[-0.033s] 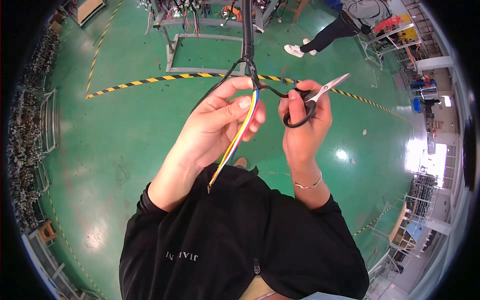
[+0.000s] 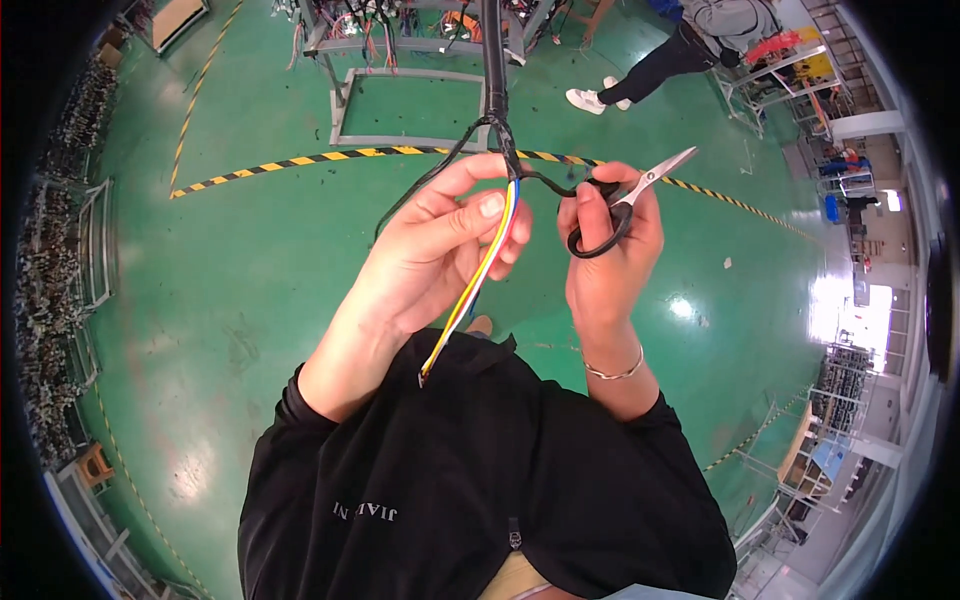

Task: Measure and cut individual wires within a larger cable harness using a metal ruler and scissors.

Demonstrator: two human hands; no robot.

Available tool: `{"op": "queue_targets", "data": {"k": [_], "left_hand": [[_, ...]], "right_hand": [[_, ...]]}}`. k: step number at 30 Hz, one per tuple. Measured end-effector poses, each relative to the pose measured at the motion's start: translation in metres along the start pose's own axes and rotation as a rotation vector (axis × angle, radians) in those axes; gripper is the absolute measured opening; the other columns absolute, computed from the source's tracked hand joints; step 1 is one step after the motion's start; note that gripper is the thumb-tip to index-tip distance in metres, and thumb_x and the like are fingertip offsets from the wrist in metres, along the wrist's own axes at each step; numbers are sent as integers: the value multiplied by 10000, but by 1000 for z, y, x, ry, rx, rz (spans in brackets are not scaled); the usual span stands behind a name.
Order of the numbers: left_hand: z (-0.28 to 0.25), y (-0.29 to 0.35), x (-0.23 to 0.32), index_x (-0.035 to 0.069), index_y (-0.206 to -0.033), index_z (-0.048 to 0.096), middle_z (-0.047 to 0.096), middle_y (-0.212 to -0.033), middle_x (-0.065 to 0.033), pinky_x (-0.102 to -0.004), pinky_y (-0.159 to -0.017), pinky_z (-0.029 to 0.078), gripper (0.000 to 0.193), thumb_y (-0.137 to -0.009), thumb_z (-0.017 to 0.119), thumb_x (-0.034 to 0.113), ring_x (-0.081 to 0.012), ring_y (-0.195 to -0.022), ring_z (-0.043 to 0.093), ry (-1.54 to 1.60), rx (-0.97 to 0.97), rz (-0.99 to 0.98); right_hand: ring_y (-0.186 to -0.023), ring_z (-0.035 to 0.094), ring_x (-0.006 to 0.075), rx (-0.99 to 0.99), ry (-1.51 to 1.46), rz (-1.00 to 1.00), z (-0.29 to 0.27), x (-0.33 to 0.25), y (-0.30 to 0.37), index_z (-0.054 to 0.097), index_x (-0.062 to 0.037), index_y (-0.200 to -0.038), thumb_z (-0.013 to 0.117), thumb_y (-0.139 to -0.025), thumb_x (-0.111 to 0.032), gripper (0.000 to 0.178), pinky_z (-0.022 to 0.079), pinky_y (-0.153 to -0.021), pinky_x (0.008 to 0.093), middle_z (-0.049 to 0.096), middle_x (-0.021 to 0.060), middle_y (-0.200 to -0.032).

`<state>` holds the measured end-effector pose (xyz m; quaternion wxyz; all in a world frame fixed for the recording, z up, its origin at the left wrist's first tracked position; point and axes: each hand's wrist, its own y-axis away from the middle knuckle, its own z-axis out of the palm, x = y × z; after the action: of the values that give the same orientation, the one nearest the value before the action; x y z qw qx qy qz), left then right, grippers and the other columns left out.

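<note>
A black-wrapped cable harness comes down from the top centre. From its lower end hang loose yellow, white, red and blue wires. My left hand is closed on the harness where these wires emerge, thumb against them. My right hand grips a pair of scissors, its black loop around the fingers and silver blades spread slightly, pointing up right. A thin black strand runs from the harness to my right fingertips; its end is hidden there. Another black branch curves down behind my left hand.
Wire bundles hang from a metal rack ahead. Another person stands at the far right beside a cart. Black-and-yellow tape crosses the green floor. Stocked shelving lines the left.
The black branch beside my left hand has swung slightly left and down. The loose wires have shifted a little. Both hands keep their grip in nearly the same place.
</note>
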<state>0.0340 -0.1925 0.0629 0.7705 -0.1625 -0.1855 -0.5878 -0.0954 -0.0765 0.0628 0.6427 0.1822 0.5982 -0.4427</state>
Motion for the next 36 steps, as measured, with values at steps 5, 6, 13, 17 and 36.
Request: {"op": "queue_targets", "data": {"k": [5, 6, 13, 17, 36], "left_hand": [[-17, -28, -8, 62, -1321, 503, 578, -851, -62, -291, -708, 429, 433, -941, 622, 231, -153, -746, 514, 73, -182, 12], [-18, -30, -10, 62, -1321, 503, 578, -851, -62, -291, -708, 429, 433, -941, 622, 231, -153, -746, 514, 80, -188, 15], [-32, -34, 3, 76, -1072, 552, 637, -1037, -110, -437, -1018, 389, 245, -912, 666, 223, -251, -1081, 598, -97, -179, 353], [-35, -26, 20, 49, -984, 546, 648, -776, -30, -266, -640, 467, 141, -901, 653, 90, -91, -716, 606, -542, 138, 436], [-31, 30, 68, 18, -1089, 525, 690, -853, -197, -208, -386, 365, 199, -907, 605, 6, -73, -425, 473, -473, 43, 135]], "right_hand": [[-600, 498, 74, -61, 51, 71, 1, -3, -2, 561, 15, -1092, 602, -920, -38, 184, 340, -521, 213, 547, 12, -767], [-608, 497, 75, -68, 59, 138, 4, -6, 0, 569, 15, -1104, 603, -925, -55, 195, 344, -541, 216, 557, 16, -772], [-794, 583, 134, -26, 434, -272, -9, -22, -31, 522, 22, -1149, 586, -954, -101, 239, 461, -757, 271, 671, 119, -927], [-872, 638, 172, -313, 337, -152, 24, -34, -46, 504, 28, -1152, 602, -949, -92, 255, 502, -821, 302, 683, 148, -965], [-629, 597, 104, -682, 183, -56, 57, -14, -79, 584, 22, -1012, 693, -826, -33, 223, 486, -625, 222, 594, 41, -775]]}}
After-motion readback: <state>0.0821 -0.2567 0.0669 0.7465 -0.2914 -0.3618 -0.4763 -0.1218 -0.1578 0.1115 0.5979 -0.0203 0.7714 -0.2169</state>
